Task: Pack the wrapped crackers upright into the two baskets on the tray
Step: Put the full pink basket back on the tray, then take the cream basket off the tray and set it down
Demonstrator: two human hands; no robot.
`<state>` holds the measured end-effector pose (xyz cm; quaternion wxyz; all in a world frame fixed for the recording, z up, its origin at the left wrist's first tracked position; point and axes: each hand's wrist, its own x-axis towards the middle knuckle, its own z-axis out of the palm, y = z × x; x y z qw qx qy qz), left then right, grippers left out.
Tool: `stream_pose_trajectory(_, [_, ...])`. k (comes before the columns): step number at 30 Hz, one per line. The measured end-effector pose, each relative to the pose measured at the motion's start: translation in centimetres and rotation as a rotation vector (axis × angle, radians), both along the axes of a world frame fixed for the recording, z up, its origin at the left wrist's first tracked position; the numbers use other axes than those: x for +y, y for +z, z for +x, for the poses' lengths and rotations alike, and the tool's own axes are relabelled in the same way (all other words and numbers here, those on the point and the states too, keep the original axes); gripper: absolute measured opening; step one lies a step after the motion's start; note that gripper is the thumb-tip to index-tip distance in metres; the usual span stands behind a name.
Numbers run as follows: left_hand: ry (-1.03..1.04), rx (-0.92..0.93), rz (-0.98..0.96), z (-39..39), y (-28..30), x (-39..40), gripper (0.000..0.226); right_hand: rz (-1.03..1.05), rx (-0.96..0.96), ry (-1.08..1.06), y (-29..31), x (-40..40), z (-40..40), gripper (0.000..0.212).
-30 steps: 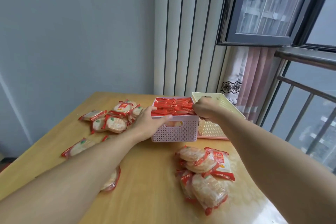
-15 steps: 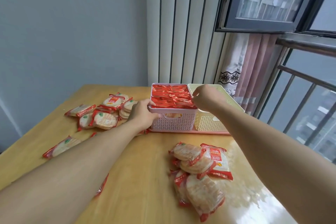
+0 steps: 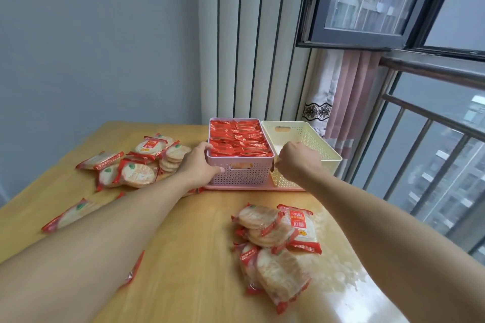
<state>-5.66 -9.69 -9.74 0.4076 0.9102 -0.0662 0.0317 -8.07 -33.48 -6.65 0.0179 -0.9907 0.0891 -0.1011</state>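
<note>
Presently, pink basket (image 3: 240, 174) (packed full) is steadied on the tray (image 3: 252, 188) by left hand (image 3: 200, 165), fingers curled round its corner; right hand (image 3: 298, 162) grips the adjoining rim, apparently to seat it.

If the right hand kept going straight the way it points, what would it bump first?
Probably the cream basket. The right hand sits at its near rim, pointing away over it, so its inside or far wall comes first; depth is unclear.

Pink lattice basket (image 3: 240, 174) beside a cream one (image 3: 312, 139) — red-edged cracker wrappers (image 3: 273, 241) on yellow wood table (image 3: 199, 257).
</note>
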Motion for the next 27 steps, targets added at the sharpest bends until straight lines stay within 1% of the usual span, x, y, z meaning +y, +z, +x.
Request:
stream_pose_trajectory(3, [0.019,-0.008,-0.016,-0.7,0.7,1.5,0.064,0.025,-0.169,-0.047,0.4,-0.2,-0.8,0.029])
stream_pose_trajectory(6, [0.079,-0.032,0.002,-1.3,1.8,3.9,0.063,-0.025,-0.382,-0.022,2.2,-0.4,-1.8,0.027])
stream_pose_trajectory(9, [0.165,-0.076,-0.152,-1.9,2.9,6.9,0.047,0.020,-0.622,0.159,4.6,0.1,-3.4,0.020])
stream_pose_trajectory(11, [0.249,-0.123,-0.220,-2.3,4.1,8.9,0.038,0.010,-0.703,0.364,5.9,1.0,-4.6,0.015])
stream_pose_trajectory(13, [0.327,-0.153,-0.291,-2.3,5.3,11.0,0.044,-0.047,-0.686,0.605,6.6,1.8,-5.7,0.012])
stream_pose_trajectory(16, [0.378,-0.146,-0.429,-2.0,6.3,14.6,0.066,-0.154,-0.555,0.901,7.1,2.9,-7.5,0.012])
stream_pose_trajectory(18, [0.350,-0.049,-0.467,-2.9,6.6,16.0,0.077,-0.216,-0.472,1.006,7.6,3.6,-8.8,0.013])
stream_pose_trajectory(19, [0.306,0.025,-0.458,-4.4,6.9,15.8,0.077,-0.217,-0.432,1.038,7.8,3.9,-9.4,0.014])
stream_pose_trajectory(20, [0.249,0.092,-0.427,-6.1,7.3,15.3,0.069,-0.201,-0.393,1.061,8.0,4.4,-10.2,0.015])
stream_pose_trajectory(21, [0.192,0.159,-0.346,-7.0,7.1,15.0,0.056,-0.175,-0.357,1.079,8.2,4.7,-10.9,0.016])
stream_pose_trajectory(22, [0.153,0.186,-0.244,-7.7,6.7,14.7,0.041,-0.154,-0.321,1.090,8.4,5.0,-11.7,0.016])
stream_pose_trajectory(24, [0.163,0.154,-0.068,-8.8,5.9,14.0,0.018,-0.148,-0.259,1.101,8.7,5.3,-13.1,0.016])
stream_pose_trajectory(26, [0.182,0.173,-0.036,-9.8,5.3,13.6,0.009,-0.180,-0.188,1.057,9.0,5.2,-14.0,0.017])
stream_pose_trajectory(27, [0.164,0.216,-0.043,-10.3,4.9,13.6,0.012,-0.184,-0.145,1.006,9.3,4.9,-14.3,0.017])
